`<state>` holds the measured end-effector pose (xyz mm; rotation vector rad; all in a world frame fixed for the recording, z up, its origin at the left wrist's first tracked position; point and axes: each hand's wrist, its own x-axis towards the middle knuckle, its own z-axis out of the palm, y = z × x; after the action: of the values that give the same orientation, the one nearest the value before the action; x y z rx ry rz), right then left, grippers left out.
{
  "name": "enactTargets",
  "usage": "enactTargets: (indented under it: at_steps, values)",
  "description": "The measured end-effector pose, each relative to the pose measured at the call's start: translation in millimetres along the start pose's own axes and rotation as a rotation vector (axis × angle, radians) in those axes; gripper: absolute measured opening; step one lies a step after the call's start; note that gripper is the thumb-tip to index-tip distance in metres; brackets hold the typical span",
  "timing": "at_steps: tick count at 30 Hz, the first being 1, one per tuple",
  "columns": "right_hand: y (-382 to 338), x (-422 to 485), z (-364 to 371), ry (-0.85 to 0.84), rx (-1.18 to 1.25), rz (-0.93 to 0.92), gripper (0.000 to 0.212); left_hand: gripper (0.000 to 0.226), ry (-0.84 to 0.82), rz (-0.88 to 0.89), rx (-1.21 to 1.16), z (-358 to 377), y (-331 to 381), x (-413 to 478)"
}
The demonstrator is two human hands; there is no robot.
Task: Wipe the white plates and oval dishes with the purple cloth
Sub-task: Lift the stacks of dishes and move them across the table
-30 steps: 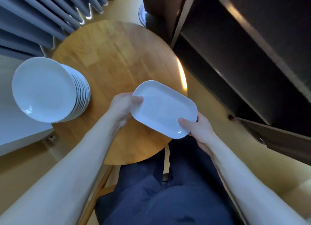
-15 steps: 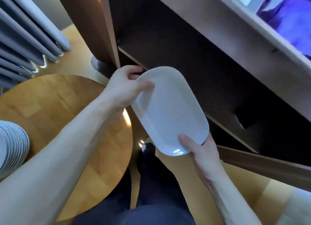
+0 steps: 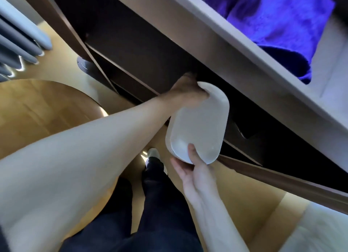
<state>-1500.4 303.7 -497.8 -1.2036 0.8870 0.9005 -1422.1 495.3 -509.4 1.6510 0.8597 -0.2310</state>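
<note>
Head cam looks fwd & down, close to shelf unit [image 3: 131, 35].

White oval dish [image 3: 197, 123] is up in the air, plain and glossy, tilted, hollow face showing, long axis running 12 to 6 o'clock. Left hand [image 3: 188, 93] grips the far end, right hand [image 3: 194, 169] pinches the near rim. Purple cloth [image 3: 282, 25] lies crumpled at 2 o'clock, well apart, on a pale shelf [image 3: 331, 86].
</note>
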Motion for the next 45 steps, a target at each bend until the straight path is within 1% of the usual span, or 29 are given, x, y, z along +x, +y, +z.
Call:
enactTargets:
  at_steps: [2, 3, 6, 8, 10, 11, 12, 13, 17, 20, 23, 25, 27, 28, 30, 31, 33, 35, 38, 39, 41, 43, 45]
  values:
    - [-7, 3, 8, 0.01, 0.032, 0.0, 0.051, 0.044, -0.009, 0.01, 0.008, 7, 10, 5]
    - [-10, 6, 13, 0.016, 0.05, -0.003, 0.051, 0.041, -0.028, 0.019, 0.002, 10, 14, 7]
    - [-27, 19, 30, 0.053, 0.079, -0.021, 0.043, 0.037, -0.066, 0.062, 0.011, 7, 24, 7]
    - [-42, 28, 41, 0.08, 0.065, -0.049, 0.04, 0.04, -0.013, 0.114, 0.019, -4, 26, 3]
    - [-58, 37, 50, 0.074, 0.027, -0.091, 0.029, 0.05, 0.102, 0.175, -0.045, -16, 17, -2]
    - [-65, 41, 53, 0.057, 0.01, -0.119, 0.02, 0.047, 0.158, 0.177, -0.105, -22, 9, -5]
    - [-72, 44, 57, 0.038, -0.001, -0.146, 0.013, 0.039, 0.2, 0.16, -0.152, -28, -2, -8]
    - [-77, 46, 59, 0.022, -0.013, -0.17, 0.01, 0.033, 0.221, 0.136, -0.185, -34, -15, -13]
    - [-81, 45, 65, -0.042, -0.119, -0.257, 0.023, 0.031, 0.238, 0.042, -0.275, -50, -66, -50]
    - [-63, 38, 71, -0.061, -0.312, -0.295, 0.026, 0.028, 0.26, 0.008, -0.264, -63, -99, -91]
    - [-27, 28, 90, -0.129, -0.543, -0.333, 0.026, 0.021, 0.305, -0.063, -0.273, -85, -137, -137]
    - [6, 20, 106, -0.218, -0.784, -0.424, 0.021, 0.02, 0.36, -0.107, -0.283, -102, -166, -172]
    - [46, 11, 125, -0.326, -1.126, -0.601, 0.02, 0.021, 0.426, -0.142, -0.231, -123, -199, -210]
    - [67, 5, 135, -0.391, -1.293, -0.703, 0.019, 0.021, 0.453, -0.159, -0.166, -134, -216, -230]
    - [113, -10, 157, -0.546, -1.559, -0.885, 0.015, 0.022, 0.506, -0.173, 0.022, -155, -250, -271]
    - [138, -19, 169, -0.633, -1.65, -0.946, 0.014, 0.022, 0.541, -0.171, 0.118, -166, -267, -293]
    - [190, -38, 192, -0.804, -1.766, -1.001, 0.013, 0.023, 0.661, -0.171, 0.245, -185, -301, -335]
    - [239, -55, 212, -0.935, -1.805, -1.002, 0.012, 0.022, 0.818, -0.192, 0.289, -202, -332, -370]
    - [323, -73, 244, -1.053, -1.849, -0.949, 0.011, 0.021, 1.009, -0.342, 0.275, -228, -383, -417]
    - [344, -76, 252, -1.054, -1.88, -0.938, 0.019, 0.022, 1.035, -0.402, 0.261, -234, -397, -425]
    - [384, -75, 268, -1.025, -1.957, -0.911, 0.047, 0.032, 1.071, -0.516, 0.212, -242, -425, -436]
    - [417, -69, 284, -0.957, -2.011, -0.876, 0.069, 0.058, 1.106, -0.558, 0.123, -250, -451, -437]
    - [440, -55, 302, -0.882, -2.051, -0.876, 0.081, 0.083, 1.117, -0.542, 0.056, -260, -473, -428]
